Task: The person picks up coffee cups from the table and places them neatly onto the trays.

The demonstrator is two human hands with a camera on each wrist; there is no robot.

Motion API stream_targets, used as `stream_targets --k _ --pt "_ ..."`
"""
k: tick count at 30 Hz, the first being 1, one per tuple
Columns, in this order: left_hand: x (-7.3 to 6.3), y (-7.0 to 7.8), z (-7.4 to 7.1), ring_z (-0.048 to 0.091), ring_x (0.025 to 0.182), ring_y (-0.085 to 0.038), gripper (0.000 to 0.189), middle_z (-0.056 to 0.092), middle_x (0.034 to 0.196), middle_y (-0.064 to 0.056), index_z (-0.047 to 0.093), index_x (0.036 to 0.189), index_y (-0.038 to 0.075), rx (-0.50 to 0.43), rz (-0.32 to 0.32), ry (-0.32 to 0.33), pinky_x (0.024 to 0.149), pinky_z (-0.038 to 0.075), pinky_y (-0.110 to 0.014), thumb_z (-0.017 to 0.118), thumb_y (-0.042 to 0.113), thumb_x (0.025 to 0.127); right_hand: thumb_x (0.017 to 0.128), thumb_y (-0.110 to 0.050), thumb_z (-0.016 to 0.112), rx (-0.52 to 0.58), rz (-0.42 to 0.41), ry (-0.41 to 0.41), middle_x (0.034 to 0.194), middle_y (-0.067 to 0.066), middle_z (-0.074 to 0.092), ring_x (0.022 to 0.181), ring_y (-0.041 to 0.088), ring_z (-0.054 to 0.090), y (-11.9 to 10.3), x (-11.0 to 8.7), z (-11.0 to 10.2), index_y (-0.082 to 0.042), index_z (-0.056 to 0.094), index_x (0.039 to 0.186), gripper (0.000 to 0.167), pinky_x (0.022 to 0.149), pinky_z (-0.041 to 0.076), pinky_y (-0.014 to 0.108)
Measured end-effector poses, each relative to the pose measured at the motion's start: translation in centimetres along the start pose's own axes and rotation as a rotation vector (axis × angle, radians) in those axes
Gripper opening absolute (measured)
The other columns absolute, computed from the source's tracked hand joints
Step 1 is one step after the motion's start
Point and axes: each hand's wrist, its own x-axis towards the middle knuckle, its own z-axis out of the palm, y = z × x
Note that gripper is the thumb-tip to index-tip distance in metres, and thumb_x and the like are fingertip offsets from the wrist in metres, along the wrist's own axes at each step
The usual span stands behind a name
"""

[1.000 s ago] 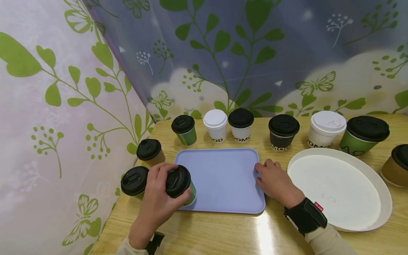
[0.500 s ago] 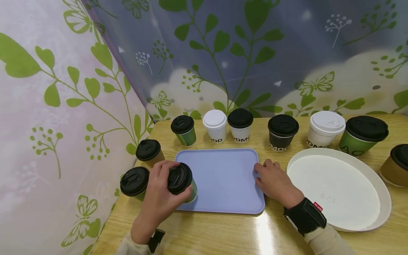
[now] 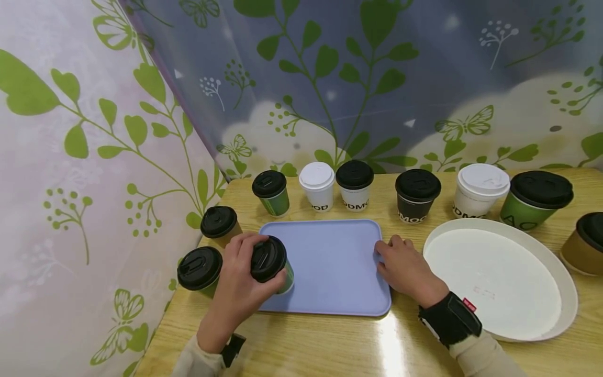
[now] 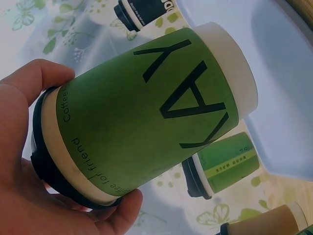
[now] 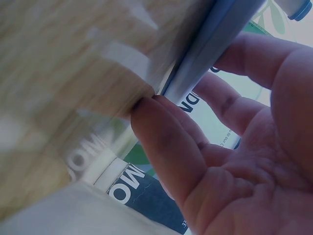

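Observation:
My left hand [image 3: 245,288] grips a green paper coffee cup [image 4: 146,112] around its black lid, the thumb and fingers spread along the lid's rim. The cup hangs over the left part of a lavender rectangular tray [image 3: 330,267]; its bottom is partly hidden in the head view, and I cannot tell whether it touches. On the tray's right edge, my right hand [image 3: 407,269] holds the rim with curled fingers [image 5: 166,142]. Left of my left hand stand a green cup with a black lid [image 3: 200,268] and a brown black-lidded cup [image 3: 220,224].
Along the back stand several lidded cups, among them a small green cup [image 3: 272,192], a white cup [image 3: 317,186] and a dark cup [image 3: 416,196]. A round white tray [image 3: 499,283] lies at the right. Patterned cloth [image 3: 118,157] borders the table at left and back.
My left hand has carried the green cup slightly to the right and farther back over the lavender tray. The right hand has stayed at the tray's edge.

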Motion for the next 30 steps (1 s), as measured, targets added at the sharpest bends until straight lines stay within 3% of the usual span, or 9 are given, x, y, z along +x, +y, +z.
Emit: stream_targets --k 18,30 --pt "0.16 -0.4 0.28 0.051 0.117 -0.035 0.061 0.054 0.13 -0.018 0.062 0.126 0.006 0.0 -0.03 -0.007 0.089 0.049 -0.054 0.086 0.027 0.074 0.096 -0.015 0.072 -0.003 -0.002 0.002 0.106 0.02 0.058 0.089 0.034 0.054 -0.08 -0.07 -0.07 -0.004 0.068 0.117 0.024 0.07 0.052 0.047" --pt "0.33 -0.71 0.09 0.051 0.117 -0.037 0.061 0.054 0.128 -0.019 0.062 0.126 0.004 0.017 -0.018 0.008 0.09 0.047 -0.054 0.086 0.026 0.074 0.097 -0.015 0.071 0.0 -0.007 0.002 0.106 0.02 0.058 0.09 0.035 0.054 0.15 0.0 0.1 -0.004 0.068 0.118 0.025 0.072 0.052 0.047"
